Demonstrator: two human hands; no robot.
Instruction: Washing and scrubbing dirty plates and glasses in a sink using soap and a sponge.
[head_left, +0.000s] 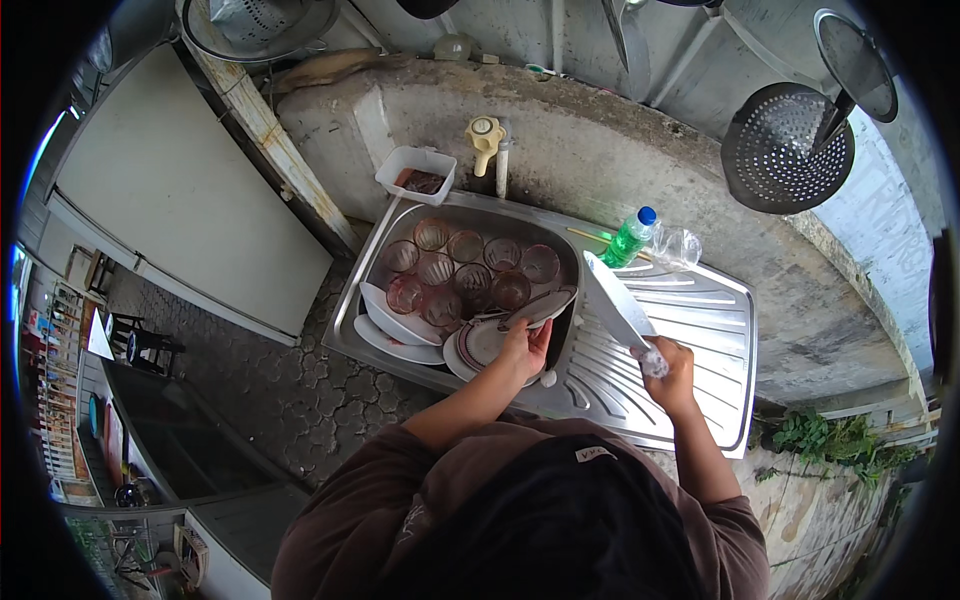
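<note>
My left hand grips a small rimmed plate tilted over the right side of the steel sink basin. In my right hand, above the ribbed drainboard, is a long white dish, seen nearly edge-on. A whitish clump, suds or a scrubber, is at that hand's fingers; I cannot tell which. Several ribbed glasses crowd the basin. Below them lie a white bowl, a white plate and a stack of plates with patterned rims.
A yellow-handled tap is on the wall behind the basin. At the basin's back-left corner stands a white tub with dark contents. A green bottle and a clear plastic container stand behind the drainboard. A perforated skimmer hangs at right.
</note>
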